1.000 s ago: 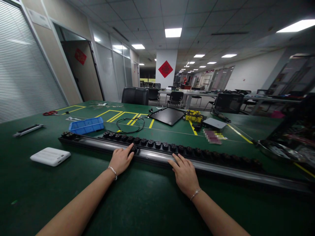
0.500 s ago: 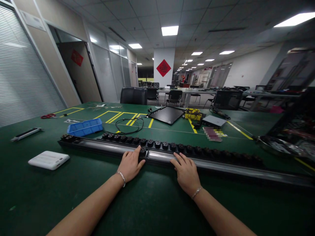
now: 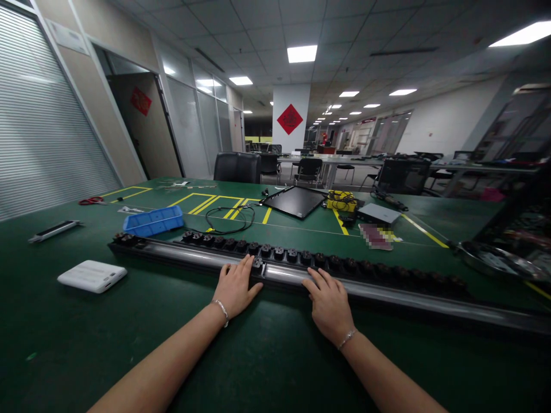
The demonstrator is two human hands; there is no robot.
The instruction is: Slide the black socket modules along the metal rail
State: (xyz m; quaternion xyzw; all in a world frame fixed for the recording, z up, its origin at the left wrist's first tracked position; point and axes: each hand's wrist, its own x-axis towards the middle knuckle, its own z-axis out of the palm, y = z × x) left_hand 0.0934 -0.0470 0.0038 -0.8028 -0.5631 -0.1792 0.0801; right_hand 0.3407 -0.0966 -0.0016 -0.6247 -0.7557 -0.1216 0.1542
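A long black channel with a shiny metal inner strip (image 3: 297,274) lies across the table in front of me. My left hand (image 3: 235,289) rests on it with fingers stretched forward and thumb apart. Its fingertips touch or nearly touch a small black socket module (image 3: 257,263) seated in the channel, beside a thin upright divider. To the right, my right hand (image 3: 329,307) lies with spread fingers on the channel's near edge and strip. Neither hand is gripping anything. Just behind the channel runs a row of black socket modules (image 3: 279,253), partly hidden by its far edge.
On the green table (image 3: 275,355) are a white power bank (image 3: 92,276), a blue bin (image 3: 153,221), a black cable (image 3: 230,220) and red-handled scissors (image 3: 91,201). Farther back lie a black panel (image 3: 295,202), a yellow item (image 3: 341,200), a grey box (image 3: 379,214) and a metal dish (image 3: 486,258).
The camera view has shifted slightly, so the whole scene sits a little farther right. Both hands stay on the channel in nearly the same places.
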